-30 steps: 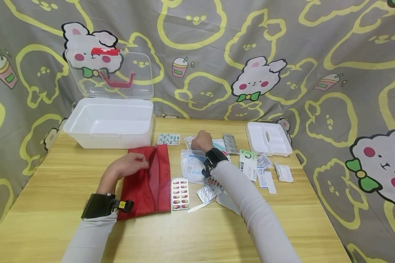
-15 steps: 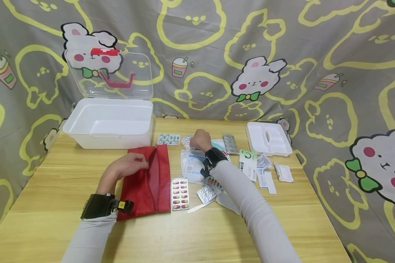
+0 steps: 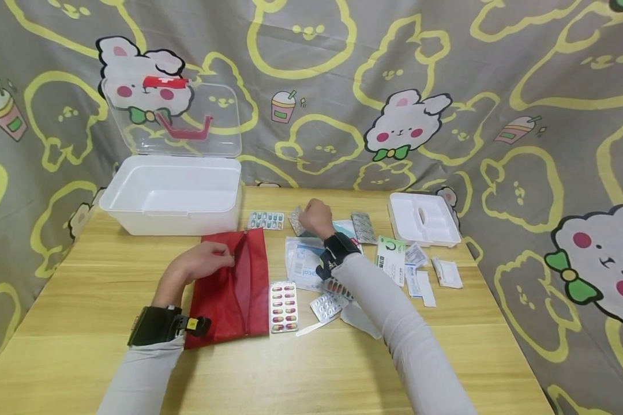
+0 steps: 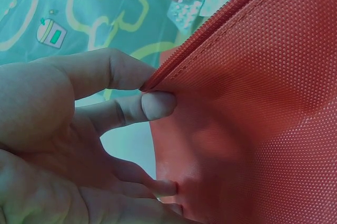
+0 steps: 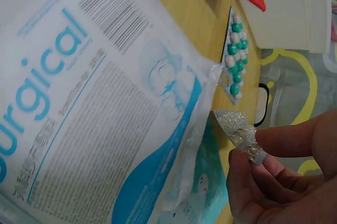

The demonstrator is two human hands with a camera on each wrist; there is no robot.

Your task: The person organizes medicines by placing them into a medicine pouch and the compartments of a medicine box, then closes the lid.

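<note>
My left hand (image 3: 205, 260) pinches the zipper edge of a red fabric pouch (image 4: 226, 129) between thumb and finger, holding its slit apart. The pouch lies flat on the table, left of the middle. Farther back, my right hand (image 3: 316, 218) pinches a small silver blister pack (image 5: 239, 132) by one end, thumb on one face and fingers on the other. The pack is raised at a slant beside the plastic bag printed "Surgical" (image 5: 100, 92). A blister pack of green and white capsules (image 5: 236, 58) lies close by. Red and yellow capsules fill another blister pack (image 3: 284, 306) right of the pouch.
A white box (image 3: 173, 219) with its clear lid raised stands at the back left. At the back right sits a white divided tray (image 3: 431, 230). Between lie a green and white box (image 3: 391, 259), a grey blister pack (image 3: 363, 227), small packets (image 3: 447, 272) and more blister packs (image 3: 328, 305).
My right hand has lifted slightly and tilted the silver blister pack, now more upright than before. My left hand stays in place on the pouch.
</note>
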